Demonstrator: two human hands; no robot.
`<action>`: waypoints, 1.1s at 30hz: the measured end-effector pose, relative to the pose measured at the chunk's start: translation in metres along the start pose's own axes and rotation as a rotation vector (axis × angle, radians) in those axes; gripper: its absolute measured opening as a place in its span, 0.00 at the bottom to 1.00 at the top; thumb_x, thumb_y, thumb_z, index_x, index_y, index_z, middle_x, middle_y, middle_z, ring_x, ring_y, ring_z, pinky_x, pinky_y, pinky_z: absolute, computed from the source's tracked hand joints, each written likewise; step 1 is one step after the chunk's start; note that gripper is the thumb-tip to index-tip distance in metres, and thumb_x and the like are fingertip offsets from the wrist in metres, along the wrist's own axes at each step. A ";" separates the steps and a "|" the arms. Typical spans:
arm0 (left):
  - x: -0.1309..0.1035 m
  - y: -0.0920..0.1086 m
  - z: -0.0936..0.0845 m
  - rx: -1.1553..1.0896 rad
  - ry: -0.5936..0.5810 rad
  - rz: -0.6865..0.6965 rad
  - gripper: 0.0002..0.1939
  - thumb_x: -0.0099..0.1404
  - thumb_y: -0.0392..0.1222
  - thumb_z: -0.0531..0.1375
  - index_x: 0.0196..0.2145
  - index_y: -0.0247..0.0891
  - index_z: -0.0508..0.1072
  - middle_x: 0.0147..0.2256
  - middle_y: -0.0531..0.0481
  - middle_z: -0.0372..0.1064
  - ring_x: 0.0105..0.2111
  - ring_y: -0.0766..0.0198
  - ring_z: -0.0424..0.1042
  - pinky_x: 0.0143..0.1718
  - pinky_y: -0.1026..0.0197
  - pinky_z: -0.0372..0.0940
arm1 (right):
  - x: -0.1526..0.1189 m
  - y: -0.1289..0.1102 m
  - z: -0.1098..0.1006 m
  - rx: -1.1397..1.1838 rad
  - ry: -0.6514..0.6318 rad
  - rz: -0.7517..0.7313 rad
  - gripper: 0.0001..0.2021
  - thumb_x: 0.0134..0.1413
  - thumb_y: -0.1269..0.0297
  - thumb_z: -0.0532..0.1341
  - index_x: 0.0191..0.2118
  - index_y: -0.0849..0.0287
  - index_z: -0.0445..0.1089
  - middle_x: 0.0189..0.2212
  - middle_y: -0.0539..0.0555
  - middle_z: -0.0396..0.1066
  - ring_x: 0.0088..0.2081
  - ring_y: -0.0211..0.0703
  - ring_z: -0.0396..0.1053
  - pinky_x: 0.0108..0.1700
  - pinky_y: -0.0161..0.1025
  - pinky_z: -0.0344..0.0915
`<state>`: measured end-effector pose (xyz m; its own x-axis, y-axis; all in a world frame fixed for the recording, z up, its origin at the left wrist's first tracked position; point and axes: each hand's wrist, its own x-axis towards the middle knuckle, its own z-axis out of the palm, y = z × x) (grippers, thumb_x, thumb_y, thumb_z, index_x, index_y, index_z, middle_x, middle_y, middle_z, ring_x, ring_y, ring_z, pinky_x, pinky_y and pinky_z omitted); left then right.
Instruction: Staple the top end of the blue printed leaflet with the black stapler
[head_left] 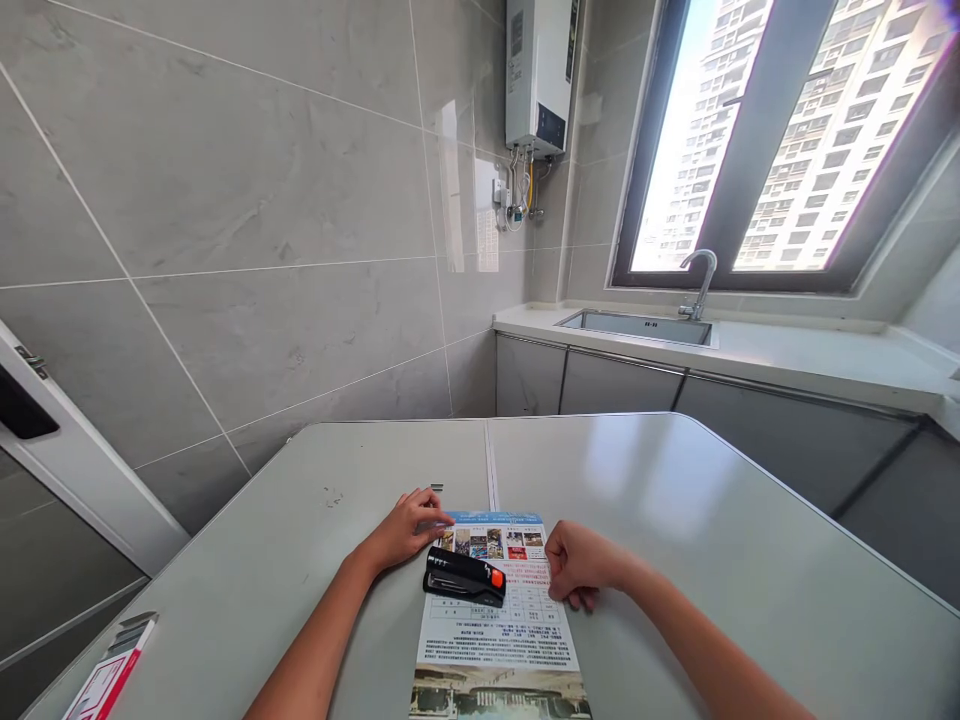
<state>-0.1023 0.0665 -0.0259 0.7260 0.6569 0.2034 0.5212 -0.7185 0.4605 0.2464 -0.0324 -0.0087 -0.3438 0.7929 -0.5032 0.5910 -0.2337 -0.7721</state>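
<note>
A printed leaflet lies on the table, its text upside down to me, with a blue band and small photos at the far end. Across its left half rests a black stapler with an orange-red patch at its right end. My left hand lies at the leaflet's far left corner, fingers stretched out and touching the edge. At the right edge, my right hand is closed, thumb and curled fingers against the paper's margin. Part of that grip is hidden by the hand itself.
The pale table has a seam across its middle. A red-and-white box lies at the near left. Beyond stand a counter with a sink and tap, a wall-mounted water heater and a window. A white-framed door is at left.
</note>
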 end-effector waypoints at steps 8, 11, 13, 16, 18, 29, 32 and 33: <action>0.006 -0.015 0.008 0.055 0.244 -0.124 0.12 0.74 0.43 0.55 0.47 0.44 0.78 0.54 0.45 0.71 0.55 0.53 0.68 0.60 0.46 0.62 | 0.012 -0.008 0.009 -0.277 0.522 -0.368 0.06 0.42 0.73 0.60 0.21 0.57 0.61 0.17 0.44 0.62 0.23 0.34 0.56 0.29 0.33 0.53; 0.008 -0.027 0.014 0.094 0.278 -0.163 0.14 0.72 0.39 0.55 0.52 0.44 0.76 0.60 0.45 0.68 0.61 0.52 0.64 0.64 0.42 0.58 | 0.017 -0.005 0.014 -0.291 0.593 -0.356 0.06 0.46 0.72 0.59 0.23 0.57 0.62 0.18 0.45 0.64 0.24 0.36 0.57 0.30 0.34 0.52; 0.009 -0.030 0.016 0.099 0.243 -0.162 0.16 0.72 0.38 0.55 0.55 0.45 0.74 0.62 0.45 0.67 0.63 0.53 0.64 0.66 0.41 0.57 | 0.019 -0.003 0.016 -0.273 0.624 -0.349 0.05 0.48 0.71 0.59 0.25 0.56 0.64 0.19 0.46 0.64 0.25 0.37 0.59 0.29 0.34 0.51; 0.009 -0.027 0.015 0.091 0.249 -0.153 0.15 0.72 0.38 0.56 0.53 0.44 0.75 0.60 0.44 0.69 0.61 0.52 0.65 0.65 0.41 0.57 | 0.022 -0.004 0.020 -0.228 0.678 -0.355 0.05 0.52 0.69 0.59 0.27 0.56 0.65 0.19 0.45 0.62 0.24 0.37 0.58 0.29 0.34 0.51; 0.009 -0.021 0.011 0.049 0.280 -0.139 0.13 0.72 0.38 0.55 0.49 0.43 0.77 0.54 0.44 0.72 0.57 0.54 0.68 0.62 0.44 0.61 | 0.021 -0.008 0.027 -0.191 0.697 -0.396 0.07 0.58 0.65 0.59 0.28 0.56 0.66 0.19 0.46 0.63 0.24 0.37 0.58 0.29 0.35 0.52; 0.002 0.013 0.001 -0.126 0.000 0.018 0.09 0.71 0.41 0.60 0.40 0.46 0.83 0.44 0.47 0.72 0.45 0.59 0.71 0.51 0.55 0.66 | 0.017 -0.038 0.089 -0.337 0.451 -0.660 0.23 0.54 0.59 0.70 0.55 0.51 0.70 0.49 0.55 0.74 0.51 0.53 0.68 0.53 0.45 0.63; 0.003 0.011 0.002 -0.101 0.005 0.010 0.10 0.72 0.43 0.59 0.40 0.45 0.82 0.43 0.47 0.72 0.45 0.59 0.71 0.51 0.55 0.66 | 0.018 -0.037 0.086 -0.374 0.455 -0.625 0.17 0.58 0.60 0.67 0.53 0.52 0.73 0.45 0.56 0.76 0.49 0.53 0.70 0.52 0.46 0.63; 0.004 0.009 0.003 -0.102 0.005 0.016 0.10 0.72 0.43 0.59 0.41 0.44 0.82 0.44 0.46 0.72 0.45 0.59 0.71 0.51 0.55 0.66 | 0.017 -0.036 0.082 -0.362 0.483 -0.610 0.16 0.60 0.60 0.66 0.52 0.53 0.73 0.45 0.56 0.76 0.48 0.53 0.70 0.51 0.45 0.63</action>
<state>-0.0932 0.0616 -0.0234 0.7312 0.6471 0.2160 0.4609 -0.7020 0.5429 0.1595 -0.0564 -0.0216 -0.3776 0.8932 0.2440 0.6282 0.4407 -0.6412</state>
